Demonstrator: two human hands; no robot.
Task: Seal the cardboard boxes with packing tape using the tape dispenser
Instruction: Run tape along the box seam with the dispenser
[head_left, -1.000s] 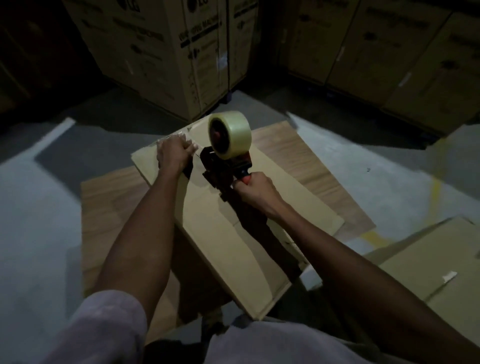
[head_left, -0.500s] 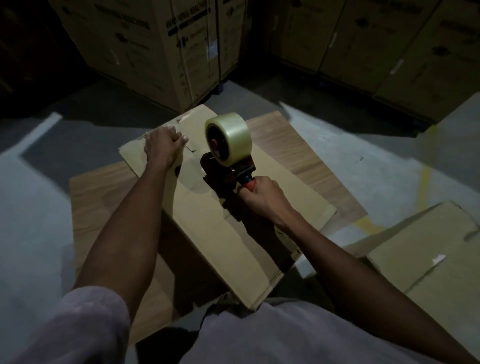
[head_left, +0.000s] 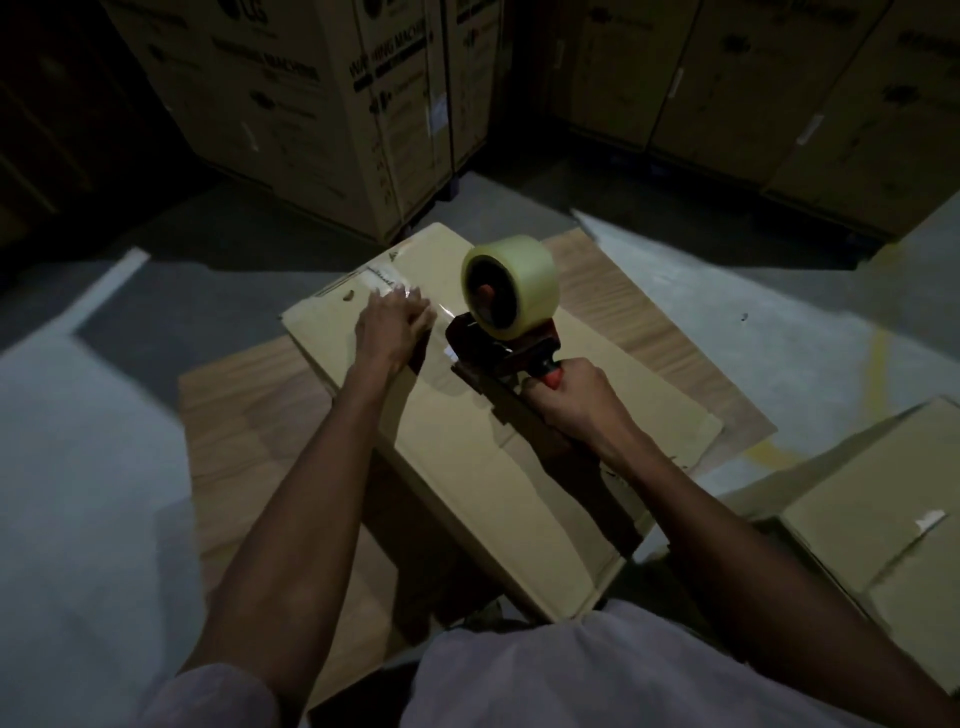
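Note:
A long flat cardboard box (head_left: 467, 467) lies in front of me on a wooden board (head_left: 249, 415). My right hand (head_left: 576, 400) grips the red handle of the tape dispenser (head_left: 498, 353), which sits on the box top and carries a roll of clear tape (head_left: 511, 283). My left hand (head_left: 392, 327) lies flat with straight fingers on the box's far end, pressing the shiny tape strip (head_left: 441, 317) that runs from the dispenser. A piece of tape with a serrated edge (head_left: 376, 275) is stuck near the far corner.
Large printed appliance cartons (head_left: 322, 104) stand close behind the box, and more cartons (head_left: 779, 93) line the back right. Another cardboard box (head_left: 883, 519) sits at my right. The floor is grey concrete with a yellow line (head_left: 878, 353).
My left hand has opened from curled fingers at the box's far edge to a flat palm on the tape. The dispenser has slid a little toward me, and a tape strip now shows.

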